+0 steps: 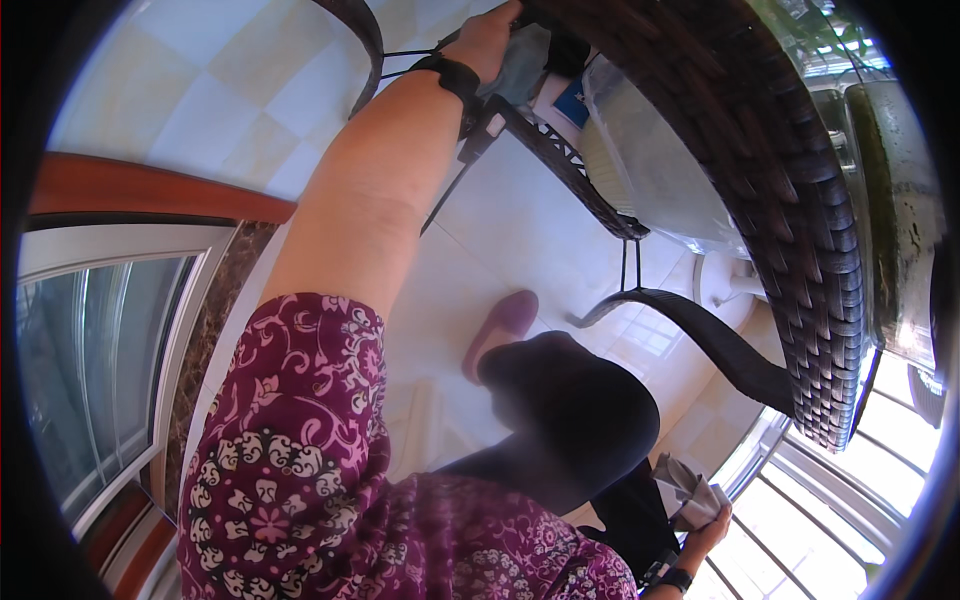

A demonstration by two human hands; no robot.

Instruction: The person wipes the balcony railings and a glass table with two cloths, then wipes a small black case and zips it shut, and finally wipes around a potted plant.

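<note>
My left hand (487,41) reaches far forward to the dark woven frame of a wicker table (750,127). Its fingertips are partly hidden at the top edge of the view, so its grip is unclear. Just beside that hand is a grey-green cloth (523,60); whether the fingers hold it cannot be seen. At the lower right my right hand (709,529) is closed around a crumpled grey-beige cloth (694,491), close to my dark-trousered knee.
Under the tabletop, a woven shelf (555,161) carries a clear plastic bag (660,165) and a blue item (572,103). Curved wicker legs (705,322) flank it. A glass tank (911,202) stands on top. A barred window (802,517) is at right, a framed glass panel (105,360) at left.
</note>
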